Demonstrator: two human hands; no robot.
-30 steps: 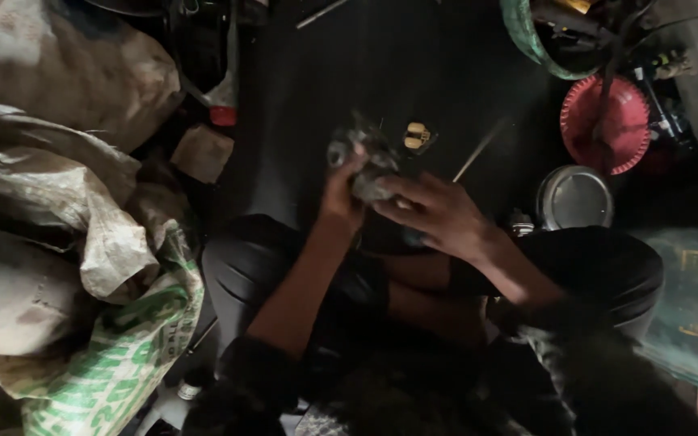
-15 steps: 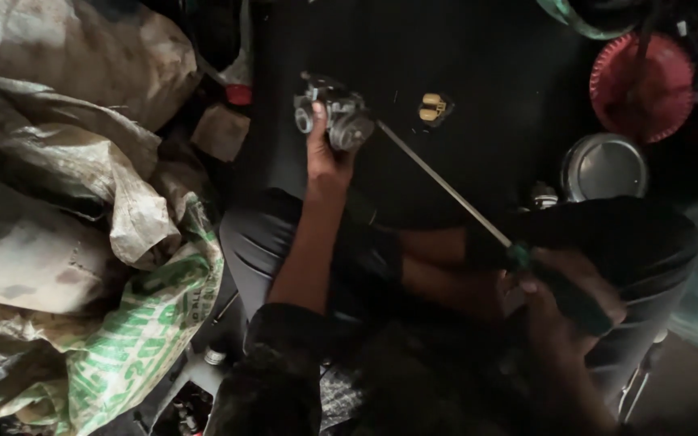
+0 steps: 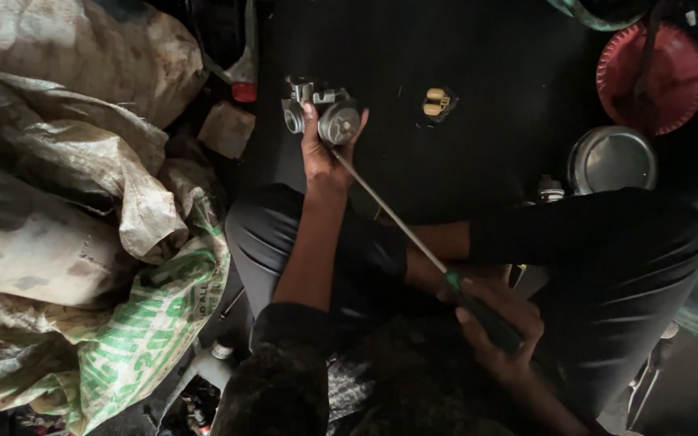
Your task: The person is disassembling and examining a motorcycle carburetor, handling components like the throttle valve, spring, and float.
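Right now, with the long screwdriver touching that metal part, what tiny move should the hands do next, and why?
Probably seat the tip squarely before turning. The left hand grips the grey metal carburetor-like part out over the dark mat, while the right hand holds the green-handled screwdriver far back, its long shaft slanting up to the part. That long reach could let the tip slip.

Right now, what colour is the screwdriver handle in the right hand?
Green, on the screwdriver handle in the right hand; head view shows it.
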